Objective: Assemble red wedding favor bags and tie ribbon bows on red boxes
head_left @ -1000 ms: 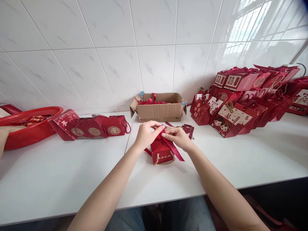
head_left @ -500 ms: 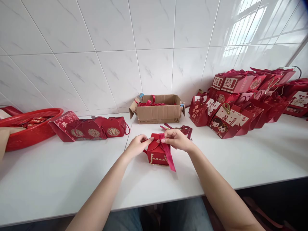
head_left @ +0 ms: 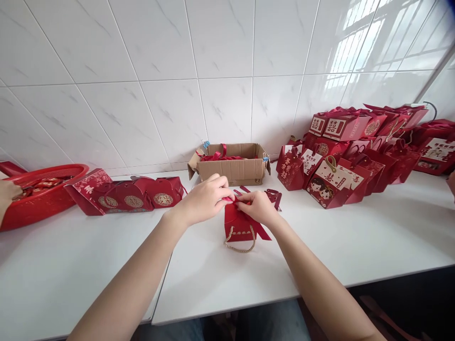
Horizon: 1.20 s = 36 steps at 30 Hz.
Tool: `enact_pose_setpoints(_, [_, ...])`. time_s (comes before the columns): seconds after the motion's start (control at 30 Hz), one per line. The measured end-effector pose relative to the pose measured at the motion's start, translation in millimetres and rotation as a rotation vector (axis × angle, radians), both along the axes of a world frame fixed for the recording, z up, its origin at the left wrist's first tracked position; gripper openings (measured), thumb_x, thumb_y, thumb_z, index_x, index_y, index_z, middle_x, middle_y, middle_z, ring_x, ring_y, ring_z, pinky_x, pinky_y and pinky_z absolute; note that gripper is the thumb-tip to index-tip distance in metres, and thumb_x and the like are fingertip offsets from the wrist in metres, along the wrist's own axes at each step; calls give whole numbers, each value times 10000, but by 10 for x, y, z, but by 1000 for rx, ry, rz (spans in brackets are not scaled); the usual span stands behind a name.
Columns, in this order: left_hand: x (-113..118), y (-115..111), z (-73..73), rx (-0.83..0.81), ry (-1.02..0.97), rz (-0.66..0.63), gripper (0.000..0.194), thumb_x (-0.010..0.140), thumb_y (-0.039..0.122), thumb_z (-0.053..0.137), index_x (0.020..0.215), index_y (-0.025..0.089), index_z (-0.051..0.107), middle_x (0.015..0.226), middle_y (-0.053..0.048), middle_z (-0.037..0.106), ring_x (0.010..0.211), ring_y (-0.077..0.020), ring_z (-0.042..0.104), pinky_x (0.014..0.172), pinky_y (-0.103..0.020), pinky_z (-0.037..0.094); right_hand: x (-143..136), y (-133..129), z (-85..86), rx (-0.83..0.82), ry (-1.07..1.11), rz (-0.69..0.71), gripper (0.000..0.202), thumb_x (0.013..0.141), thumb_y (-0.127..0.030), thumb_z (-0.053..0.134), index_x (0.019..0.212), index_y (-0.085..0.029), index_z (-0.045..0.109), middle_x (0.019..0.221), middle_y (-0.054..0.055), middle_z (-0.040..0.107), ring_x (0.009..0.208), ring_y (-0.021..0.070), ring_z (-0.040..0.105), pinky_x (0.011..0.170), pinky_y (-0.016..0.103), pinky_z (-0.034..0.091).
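A small red box with gold lettering and a rope handle hanging at its front stands on the white table. Above its top, my left hand pinches a red ribbon between thumb and fingers. My right hand is closed on the same ribbon at the top of the box, just right of my left hand. One ribbon tail slants down past the box's right side. The fingers partly cover the ribbon's middle.
Behind is a cardboard box of red ribbons. Red gift boxes line up at left, beside a red basin where another person's hand reaches in. Many red gift boxes are piled at right. Loose ribbon lies behind my right hand.
My left hand has risen from the box's left side and now grips the ribbon near my right hand. The rope handle hangs lower in front. A person's hand has appeared at the basin.
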<state>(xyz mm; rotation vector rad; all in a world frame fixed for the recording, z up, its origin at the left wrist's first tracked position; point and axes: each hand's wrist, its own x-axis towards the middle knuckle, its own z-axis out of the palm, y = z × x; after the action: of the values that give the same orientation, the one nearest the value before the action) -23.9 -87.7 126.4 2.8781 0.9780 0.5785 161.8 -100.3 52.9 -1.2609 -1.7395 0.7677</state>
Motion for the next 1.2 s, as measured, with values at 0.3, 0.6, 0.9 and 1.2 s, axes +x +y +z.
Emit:
enact_pose_setpoints(0.3, [358, 416, -290, 28, -257, 130, 169, 783, 265, 594, 944, 237, 639, 914, -37, 575, 910, -208, 536, 788, -334, 447, 9, 27, -121, 71, 71, 60, 396, 818, -404, 526, 509, -189, 401, 502, -32, 373, 503, 94, 309, 491, 254, 230])
enact_pose_setpoints(0.6, [79, 121, -826, -535, -680, 146, 309, 797, 448, 630, 956, 191, 694, 1040, -86, 685, 996, -221, 615, 883, -344, 474, -107, 34, -204, 107, 109, 3, 361, 847, -416, 513, 565, -190, 505, 562, -2, 518, 553, 125, 424, 543, 262, 304])
enact_pose_setpoints(0.9, [84, 71, -977, -610, -965, 158, 287, 700, 372, 740, 912, 180, 715, 1008, -81, 711, 980, -220, 647, 920, -359, 504, -161, 15, -290, 112, 213, 22, 227, 827, -437, 553, 844, -211, 542, 706, 18, 632, 649, 165, 559, 620, 284, 410])
enact_pose_setpoints(1.2, [108, 3, -944, -804, -1089, 169, 280, 746, 398, 689, 892, 162, 655, 863, -62, 708, 843, -182, 667, 866, -347, 522, -227, -25, -342, 191, 272, -89, 301, 811, -427, 603, 986, -251, 433, 670, -40, 655, 461, 94, 413, 511, 243, 328])
